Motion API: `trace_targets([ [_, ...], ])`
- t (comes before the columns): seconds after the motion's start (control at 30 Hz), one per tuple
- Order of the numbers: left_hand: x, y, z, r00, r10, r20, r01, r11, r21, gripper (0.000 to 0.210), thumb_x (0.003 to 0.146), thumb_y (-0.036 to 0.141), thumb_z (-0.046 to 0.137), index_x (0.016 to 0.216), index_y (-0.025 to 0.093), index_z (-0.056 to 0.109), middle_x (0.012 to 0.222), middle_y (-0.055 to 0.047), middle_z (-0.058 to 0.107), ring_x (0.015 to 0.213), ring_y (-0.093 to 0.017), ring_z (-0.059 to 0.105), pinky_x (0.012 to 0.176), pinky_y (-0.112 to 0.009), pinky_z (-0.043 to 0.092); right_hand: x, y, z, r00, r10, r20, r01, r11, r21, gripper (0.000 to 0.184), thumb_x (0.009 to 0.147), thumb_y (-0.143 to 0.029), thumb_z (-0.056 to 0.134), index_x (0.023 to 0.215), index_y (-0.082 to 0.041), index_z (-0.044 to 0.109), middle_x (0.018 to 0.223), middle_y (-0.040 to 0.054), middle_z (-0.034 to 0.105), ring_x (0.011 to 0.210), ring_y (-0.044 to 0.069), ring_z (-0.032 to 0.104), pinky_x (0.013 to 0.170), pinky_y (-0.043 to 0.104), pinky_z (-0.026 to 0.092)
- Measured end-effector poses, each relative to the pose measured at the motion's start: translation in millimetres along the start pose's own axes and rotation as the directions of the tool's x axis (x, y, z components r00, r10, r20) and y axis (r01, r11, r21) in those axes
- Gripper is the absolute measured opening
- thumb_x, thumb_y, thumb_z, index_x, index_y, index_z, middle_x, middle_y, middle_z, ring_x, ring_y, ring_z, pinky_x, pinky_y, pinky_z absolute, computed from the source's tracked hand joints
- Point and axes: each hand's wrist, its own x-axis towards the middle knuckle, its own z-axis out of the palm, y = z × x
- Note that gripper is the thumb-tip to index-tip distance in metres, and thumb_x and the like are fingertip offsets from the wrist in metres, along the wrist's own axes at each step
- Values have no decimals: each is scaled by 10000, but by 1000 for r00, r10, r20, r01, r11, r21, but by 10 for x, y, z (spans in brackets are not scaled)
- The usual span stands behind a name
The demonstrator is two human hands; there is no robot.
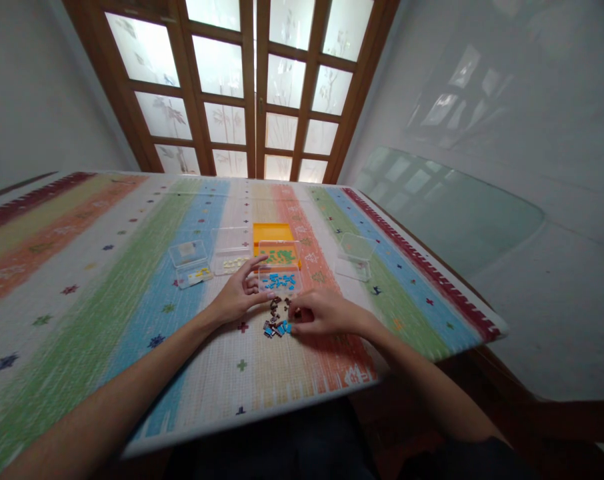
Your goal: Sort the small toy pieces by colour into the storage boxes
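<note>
My left hand (239,293) is open, its index finger stretched over the edge of a clear box and its thumb near small dark brown pieces (275,308) on the cloth. That clear box (300,280) holds small blue pieces (281,281). Fingers curled in a pinch, my right hand (322,312) is at the right of the brown pieces. Its fingertips are beside a loose pile of blue and brown pieces (277,329); whatever they grip is too small to make out. Just beyond, green pieces (281,256) lie in another clear box standing on an orange box (273,232).
Left of my hands stand an open clear case with yellow pieces (201,273) and a clear box with cream pieces (233,264). An open clear box (353,268) stands to the right. A striped cloth (202,373) covers the table, which meets the wall (557,287) at right.
</note>
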Motion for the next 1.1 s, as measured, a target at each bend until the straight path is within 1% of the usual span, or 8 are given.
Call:
trace_targets([
  [0.17, -7, 18, 6, 1000, -21, -10, 21, 1000, 10, 831, 726, 307, 883, 1453, 258, 484, 1399, -135, 551, 910, -176, 688, 922, -447, 590, -101, -17, 116, 999, 30, 28, -28, 997, -76, 192, 791, -177, 683, 970, -168, 752, 771, 10, 671, 657, 131, 510, 606, 245, 316],
  [0.33, -6, 21, 10, 1000, -22, -21, 23, 1000, 12, 842, 714, 300, 890, 1453, 252, 488, 1407, -145, 556, 902, -177, 691, 899, -441, 600, -139, 16, 152, 1000, 30, 3, -29, 997, -77, 229, 822, -134, 614, 996, -173, 759, 814, 36, 709, 701, 150, 559, 650, 255, 353],
  [0.47, 1, 16, 4, 1000, 27, -9, -27, 999, 19, 831, 707, 282, 894, 1447, 274, 514, 1393, -140, 580, 894, -181, 680, 829, -405, 619, -135, 29, 162, 1000, 12, 19, -10, 998, -69, 222, 833, -119, 601, 984, -172, 756, 874, 50, 733, 745, 158, 585, 684, 264, 374],
  [0.6, 3, 15, -3, 998, 59, 12, -59, 998, 24, 825, 713, 267, 891, 1451, 283, 521, 1382, -136, 594, 884, -177, 670, 788, -377, 623, -127, 31, 157, 998, 50, 25, -48, 996, -69, 140, 844, -150, 624, 936, -165, 728, 798, 29, 694, 674, 142, 533, 633, 260, 343],
  [0.73, 7, 16, -7, 998, 61, 18, -61, 998, 15, 833, 708, 273, 895, 1452, 285, 520, 1384, -135, 590, 896, -180, 673, 784, -369, 623, -120, 52, 142, 996, 86, 36, -84, 996, -44, 67, 877, -186, 646, 912, -158, 695, 774, 21, 663, 652, 133, 510, 619, 256, 336],
  [0.93, 3, 17, -6, 999, 26, 20, -26, 1000, 13, 855, 699, 278, 903, 1456, 283, 506, 1396, -141, 580, 865, -166, 679, 793, -372, 617, -128, 103, 73, 993, 77, 91, -76, 997, -18, 93, 937, -224, 617, 934, -155, 680, 808, 29, 664, 685, 140, 531, 633, 256, 350],
  [1.0, -1, 22, -3, 1000, 9, 18, -10, 1000, 15, 864, 699, 281, 904, 1460, 278, 496, 1405, -145, 571, 853, -160, 681, 800, -376, 613, -130, 101, 16, 995, 68, 73, -68, 998, -4, 95, 944, -230, 613, 925, -163, 678, 769, 16, 648, 660, 135, 517, 623, 254, 343],
  [1.1, -3, 34, 3, 1000, 9, 21, -9, 1000, 12, 861, 706, 284, 903, 1463, 274, 493, 1407, -146, 568, 858, -163, 681, 806, -378, 610, -92, 92, -93, 999, 34, -17, -33, 999, 35, 103, 957, -227, 598, 953, -163, 680, 729, -1, 635, 638, 126, 508, 630, 249, 343],
])
